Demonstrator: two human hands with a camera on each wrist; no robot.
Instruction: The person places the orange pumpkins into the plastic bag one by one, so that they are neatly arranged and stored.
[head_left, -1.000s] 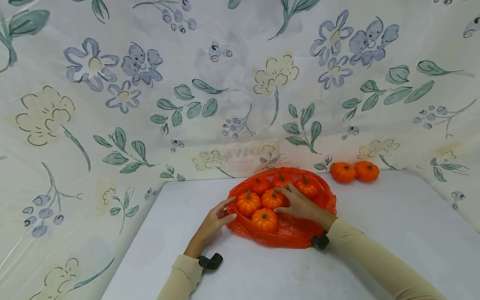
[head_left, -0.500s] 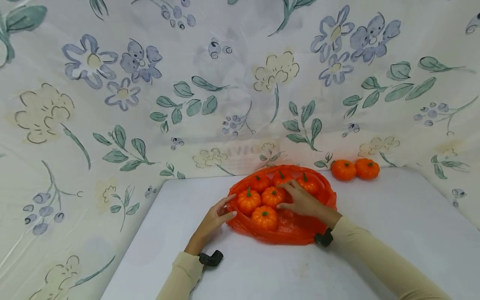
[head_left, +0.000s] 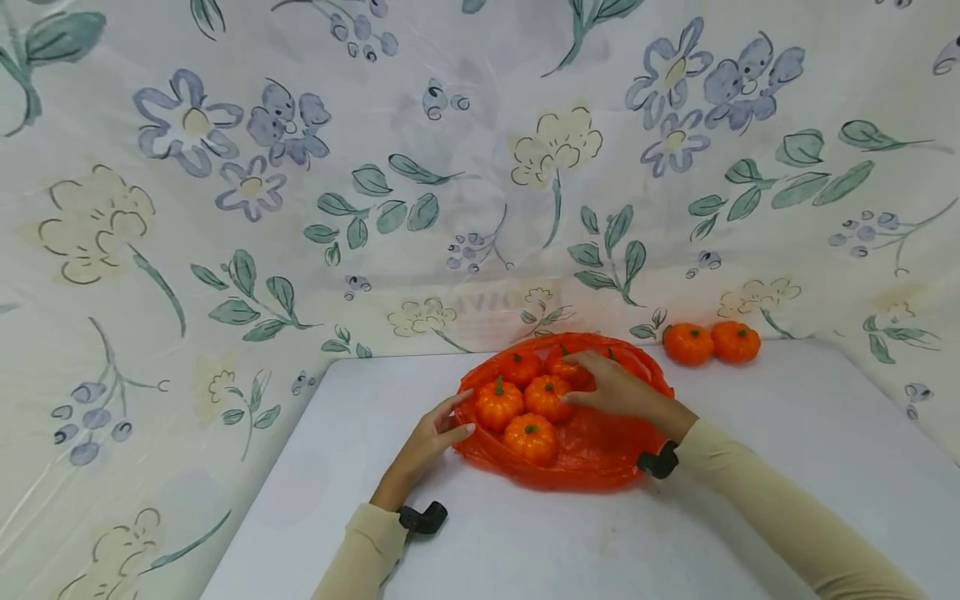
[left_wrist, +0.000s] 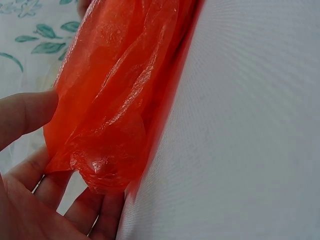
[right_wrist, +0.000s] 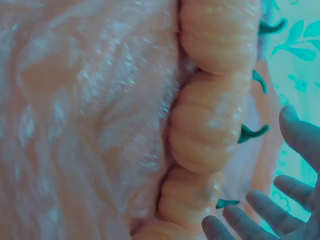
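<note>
A red plastic bag (head_left: 577,471) lies spread on the table with several small orange pumpkins (head_left: 531,440) with green stems in its mouth. My left hand (head_left: 426,435) is at the bag's left edge; in the left wrist view its thumb (left_wrist: 30,115) touches the crumpled film, and the fingers lie spread around the bag's end. Over the back right of the bag reaches my right hand (head_left: 618,387), partly hiding a pumpkin there. In the right wrist view its loose, spread fingers (right_wrist: 272,212) stand beside a row of pumpkins (right_wrist: 205,127), nothing held between them.
Two more pumpkins (head_left: 687,344) sit side by side outside the bag, at the table's back right edge. Behind the white table (head_left: 525,550) hangs a flowered cloth (head_left: 480,167). Each wrist wears a black camera (head_left: 424,518).
My right hand has moved right and slightly back, away from the middle pumpkin and over the back right one. The left hand, the bag and the pumpkins look unchanged.
</note>
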